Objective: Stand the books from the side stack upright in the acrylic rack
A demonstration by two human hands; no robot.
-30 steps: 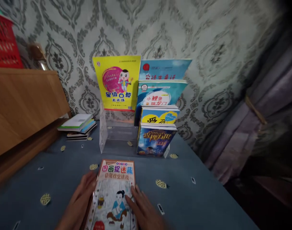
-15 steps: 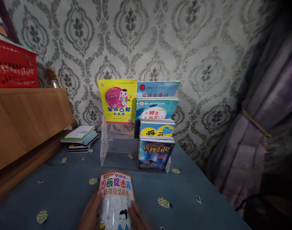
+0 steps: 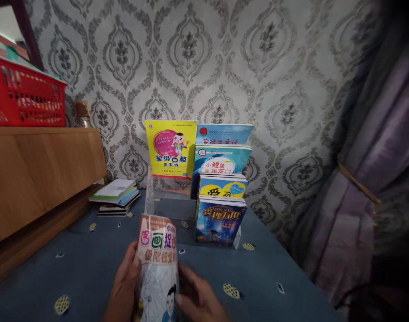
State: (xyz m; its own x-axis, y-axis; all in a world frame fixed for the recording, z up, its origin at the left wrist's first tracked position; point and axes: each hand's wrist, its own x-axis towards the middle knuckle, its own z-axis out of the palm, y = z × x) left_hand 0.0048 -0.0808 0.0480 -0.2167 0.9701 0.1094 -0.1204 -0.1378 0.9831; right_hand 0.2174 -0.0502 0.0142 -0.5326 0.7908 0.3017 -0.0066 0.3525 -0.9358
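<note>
Between my two hands, low in the view, is a picture book (image 3: 159,268) with a brown and white cover and colourful characters, bent into a curve. My left hand (image 3: 125,279) grips its left edge, thumb on the cover. On the opposite edge my right hand (image 3: 199,293) is closed, its thumb against the front. Beyond the book stands a clear tiered book rack (image 3: 150,197). Its right side carries a dark blue book (image 3: 219,223), a yellow and blue book (image 3: 221,187) and two blue books behind. A yellow workbook (image 3: 172,150) is upright at its back left.
A pile of books (image 3: 115,192) lies left of the rack, by a wooden cabinet (image 3: 46,165). On the cabinet are a red basket (image 3: 40,98) and a small jar (image 3: 83,109). Patterned dark cloth (image 3: 97,268) covers the surface. A purple curtain (image 3: 362,179) hangs at right.
The picture book has been raised and tilted, and its top now overlaps the rack's lower left. Both hands moved with it, and its cover is bent more. The view shifted slightly.
</note>
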